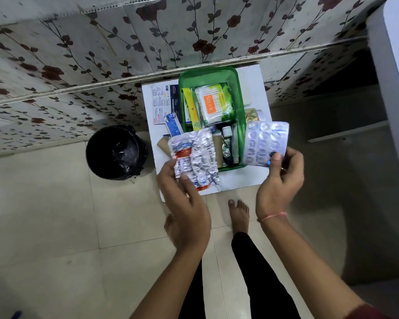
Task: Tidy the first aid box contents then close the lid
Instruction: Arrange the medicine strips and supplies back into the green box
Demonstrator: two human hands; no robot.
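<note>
An open green first aid box (239, 93) sits on a small white table (253, 84). A pack of cotton swabs (211, 103), a yellow packet (190, 107), a small white bottle (226, 131) and tubes lie inside it. My left hand (184, 203) grips a bundle of silver pill strips (195, 157) with red print, held over the table's front left. In my right hand (279, 180) is a single silver-blue blister strip (265, 143), raised beside the box's right wall. No lid is visible.
A dressings box (165, 101), a blue sachet (173, 125) and a brown card lie left of the green box. Gold foil tablets (251, 115) lie to its right. A black bin (116, 153) stands on the tiled floor at the left. My bare feet are under the table's front.
</note>
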